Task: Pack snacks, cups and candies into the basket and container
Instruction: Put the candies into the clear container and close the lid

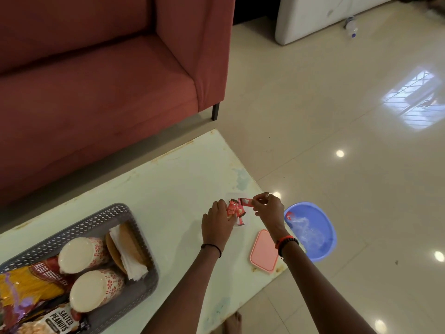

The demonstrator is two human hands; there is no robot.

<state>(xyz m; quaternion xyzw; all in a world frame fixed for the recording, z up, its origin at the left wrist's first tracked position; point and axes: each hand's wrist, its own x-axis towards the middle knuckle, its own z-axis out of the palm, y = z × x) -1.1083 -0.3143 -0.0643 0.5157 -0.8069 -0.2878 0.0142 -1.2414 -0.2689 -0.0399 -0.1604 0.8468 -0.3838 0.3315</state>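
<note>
The right hand (268,208) pinches one end of a small red candy wrapper (246,202) between thumb and fingertips, lifted just above the table. The left hand (216,222) presses its fingers closed on a small cluster of red candies (234,210), just right of the frame's centre and low down. Whether these candies sit in a clear container is hard to tell; only a faint transparent outline shows around them, and their print is too small to read.

A pink lid (263,250) lies flat on the pale table (168,189), beside the right wrist near the table's right edge. Just beyond that edge, on the glossy floor (337,116), a blue bowl (325,227) holds crumpled clear plastic; the right forearm covers part of its rim.

At lower left, a grey perforated basket (101,213) is cut off by the frame's edge. Inside it lie two stacks of paper cups (81,254) with red patterns, tipped on their sides, white napkins (125,251) beside round brown pieces I cannot identify, and snack packets (29,283), one reading "Salted Peanuts", partly out of view.

A red sofa (96,80) fills the upper left. A plastic bottle (350,26) lies on the floor at upper right. A bare foot (232,323) shows at the bottom edge.
</note>
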